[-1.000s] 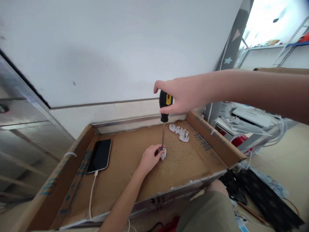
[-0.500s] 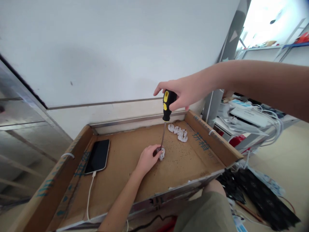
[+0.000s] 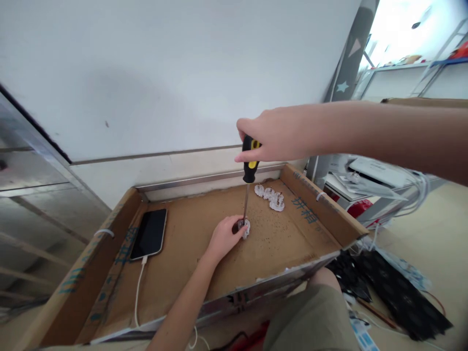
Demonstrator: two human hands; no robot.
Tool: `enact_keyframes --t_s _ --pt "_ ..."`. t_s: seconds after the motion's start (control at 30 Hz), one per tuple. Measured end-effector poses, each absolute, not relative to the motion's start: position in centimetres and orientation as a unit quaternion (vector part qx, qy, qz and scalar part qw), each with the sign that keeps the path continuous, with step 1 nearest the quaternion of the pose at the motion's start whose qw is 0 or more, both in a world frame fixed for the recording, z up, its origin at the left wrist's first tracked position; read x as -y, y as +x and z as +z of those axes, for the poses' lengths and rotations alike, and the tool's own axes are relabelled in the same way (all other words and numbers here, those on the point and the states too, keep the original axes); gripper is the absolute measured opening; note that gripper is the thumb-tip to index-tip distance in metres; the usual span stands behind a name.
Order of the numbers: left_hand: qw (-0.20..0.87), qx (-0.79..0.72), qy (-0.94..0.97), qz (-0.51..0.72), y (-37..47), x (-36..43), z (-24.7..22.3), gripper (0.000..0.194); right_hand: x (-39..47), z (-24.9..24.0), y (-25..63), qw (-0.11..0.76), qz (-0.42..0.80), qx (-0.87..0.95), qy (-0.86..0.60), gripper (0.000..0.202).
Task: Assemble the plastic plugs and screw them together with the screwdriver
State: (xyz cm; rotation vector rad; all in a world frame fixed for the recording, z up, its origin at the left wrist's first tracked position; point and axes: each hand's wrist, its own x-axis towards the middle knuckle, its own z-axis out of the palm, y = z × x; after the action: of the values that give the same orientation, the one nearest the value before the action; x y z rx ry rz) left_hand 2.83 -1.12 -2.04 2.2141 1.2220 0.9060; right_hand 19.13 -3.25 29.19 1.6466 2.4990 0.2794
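My right hand (image 3: 265, 136) grips the black and yellow handle of a screwdriver (image 3: 250, 168). The shaft points nearly straight down, its tip at a small clear plastic piece (image 3: 246, 229). Thumb and fingers of my left hand (image 3: 224, 238) pinch that piece against the cardboard. Several similar clear pieces (image 3: 277, 202) lie in a row behind and to the right. Small dark specks are scattered between them and my left hand.
A cardboard tray (image 3: 197, 209) with raised sides holds everything. On its left lies a phone (image 3: 149, 234) with a white cable (image 3: 138, 297) running to the front edge. A white wall stands behind; a cluttered shelf (image 3: 365, 180) is at the right.
My right hand has turned about the screwdriver handle, and its fingers are now closed more tightly round it. The forearm sits slightly lower. My left hand holds the same piece.
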Motion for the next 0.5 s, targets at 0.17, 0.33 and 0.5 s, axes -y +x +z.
enact_keyframes --t_s 0.17,0.33,0.5 --pt "0.221 -0.443 0.804 0.33 2.8 1.0 -2.3 0.026 3.6 29.5 18.9 0.074 0.015 -0.861 0.503 0.053" --pt "0.223 -0.436 0.805 0.334 2.7 0.9 -2.5 0.026 3.3 29.7 18.8 0.096 0.036 -0.839 0.535 0.044" --pt "0.216 -0.433 0.808 0.336 2.8 0.9 -2.4 0.026 2.4 29.2 19.5 0.076 0.137 -0.809 0.567 0.059"
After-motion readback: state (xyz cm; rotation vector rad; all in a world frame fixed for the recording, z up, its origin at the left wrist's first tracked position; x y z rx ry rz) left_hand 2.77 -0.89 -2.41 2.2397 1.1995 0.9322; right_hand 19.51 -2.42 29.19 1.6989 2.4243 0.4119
